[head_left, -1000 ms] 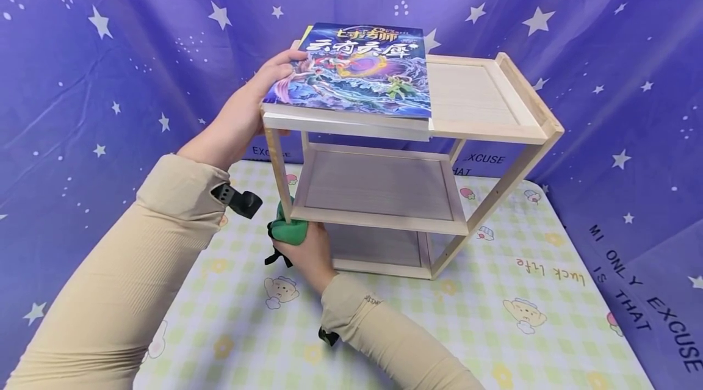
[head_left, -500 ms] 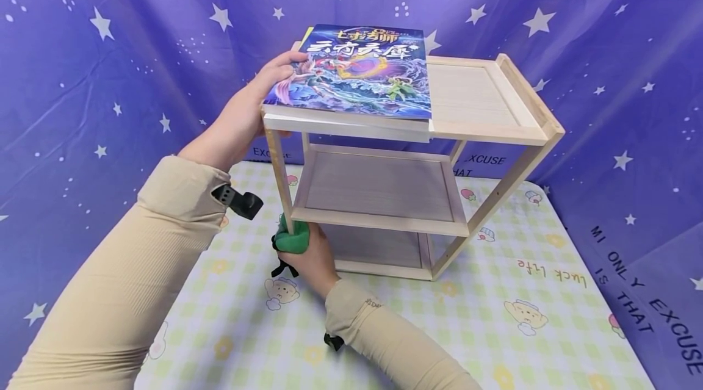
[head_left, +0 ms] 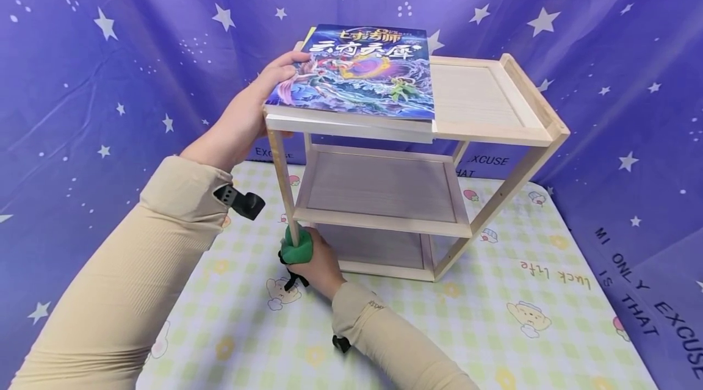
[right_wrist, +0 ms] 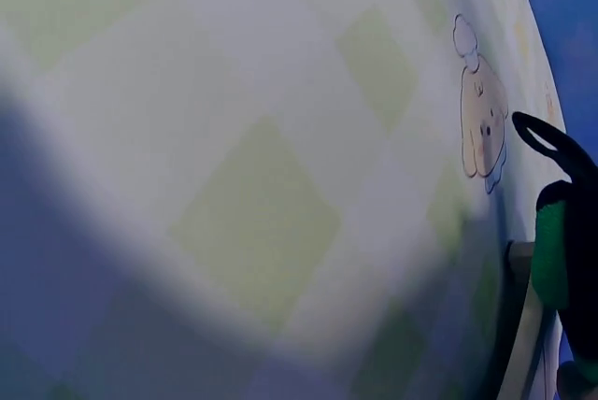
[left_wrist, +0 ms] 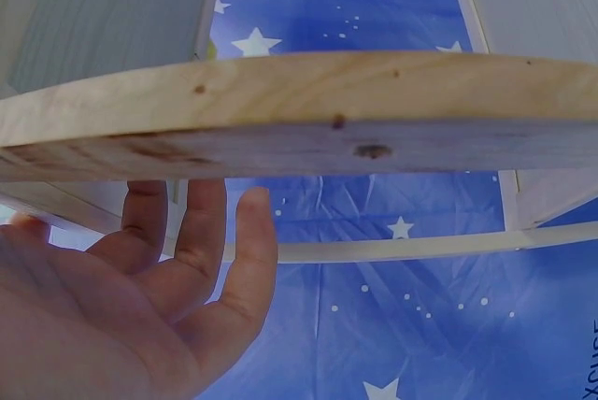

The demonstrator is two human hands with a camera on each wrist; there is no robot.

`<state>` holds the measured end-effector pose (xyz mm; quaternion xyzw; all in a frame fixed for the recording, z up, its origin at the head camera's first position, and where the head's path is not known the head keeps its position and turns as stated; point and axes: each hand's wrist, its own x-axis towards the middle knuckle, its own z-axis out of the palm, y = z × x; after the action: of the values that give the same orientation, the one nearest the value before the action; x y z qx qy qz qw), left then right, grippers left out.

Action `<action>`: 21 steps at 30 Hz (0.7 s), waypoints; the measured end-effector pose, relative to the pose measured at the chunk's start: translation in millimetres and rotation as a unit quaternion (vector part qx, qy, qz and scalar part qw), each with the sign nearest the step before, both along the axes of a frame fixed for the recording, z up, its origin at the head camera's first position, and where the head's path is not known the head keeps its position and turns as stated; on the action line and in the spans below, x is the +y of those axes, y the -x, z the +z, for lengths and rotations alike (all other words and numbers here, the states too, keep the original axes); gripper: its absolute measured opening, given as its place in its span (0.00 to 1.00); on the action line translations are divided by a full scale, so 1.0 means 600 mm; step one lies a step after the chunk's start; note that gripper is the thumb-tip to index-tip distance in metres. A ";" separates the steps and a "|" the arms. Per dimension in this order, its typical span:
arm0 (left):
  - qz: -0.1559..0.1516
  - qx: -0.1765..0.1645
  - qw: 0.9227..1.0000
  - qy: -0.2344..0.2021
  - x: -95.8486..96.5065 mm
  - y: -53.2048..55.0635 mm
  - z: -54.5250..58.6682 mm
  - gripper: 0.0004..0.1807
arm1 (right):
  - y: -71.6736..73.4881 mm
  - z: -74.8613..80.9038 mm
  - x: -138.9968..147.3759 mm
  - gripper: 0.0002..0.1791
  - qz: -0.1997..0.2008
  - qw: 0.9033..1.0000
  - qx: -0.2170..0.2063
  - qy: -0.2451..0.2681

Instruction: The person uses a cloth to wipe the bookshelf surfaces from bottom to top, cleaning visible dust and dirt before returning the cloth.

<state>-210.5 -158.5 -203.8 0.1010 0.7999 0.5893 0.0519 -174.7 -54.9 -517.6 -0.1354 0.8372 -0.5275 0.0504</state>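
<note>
A light wooden three-tier shelf [head_left: 489, 94] stands on the table, with a blue illustrated book [head_left: 368, 85] lying on its top tier. My left hand [head_left: 241, 112] grips the shelf's top left end. Some of its digits lie on the book's edge; in the left wrist view the fingers [left_wrist: 252, 241] reach up behind a side post [left_wrist: 308, 92]. Lower down, my right hand [head_left: 321, 262] holds a soft green cloth-like thing [head_left: 299, 249] with black trim wrapped about the front left leg [head_left: 282, 176]. Its black loop [right_wrist: 551, 143] shows in the right wrist view, where the hand is mostly out of sight.
A checked tablecloth [head_left: 395, 335] with cartoon prints covers the table. Purple star-patterned curtains [head_left: 148, 30] hang behind and at both sides. Something yellow [head_left: 309, 36] peeks out at the book's far left corner. Both wrists carry black straps [head_left: 241, 201].
My right hand has slid down the front left leg with the green cloth-like thing. The left hand stays on the shelf's top end.
</note>
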 end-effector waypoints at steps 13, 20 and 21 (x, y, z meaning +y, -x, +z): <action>-0.003 -0.003 1.000 -0.011 0.001 0.000 -0.001 0.23 | 0.007 -0.007 0.008 0.42 0.027 1.000 -0.002 -0.011; -0.004 -0.001 1.000 -0.004 0.001 0.000 0.000 0.23 | 0.010 -0.008 0.011 0.45 0.048 0.999 -0.012 0.003; -0.004 -0.001 1.000 -0.003 0.001 0.000 0.000 0.23 | 0.010 -0.008 0.012 0.46 0.050 0.999 -0.013 0.006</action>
<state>-210.5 -158.0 -203.7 0.1037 0.7977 0.5915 0.0547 -180.9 -47.9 -522.3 -0.1703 0.8253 -0.5314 0.0862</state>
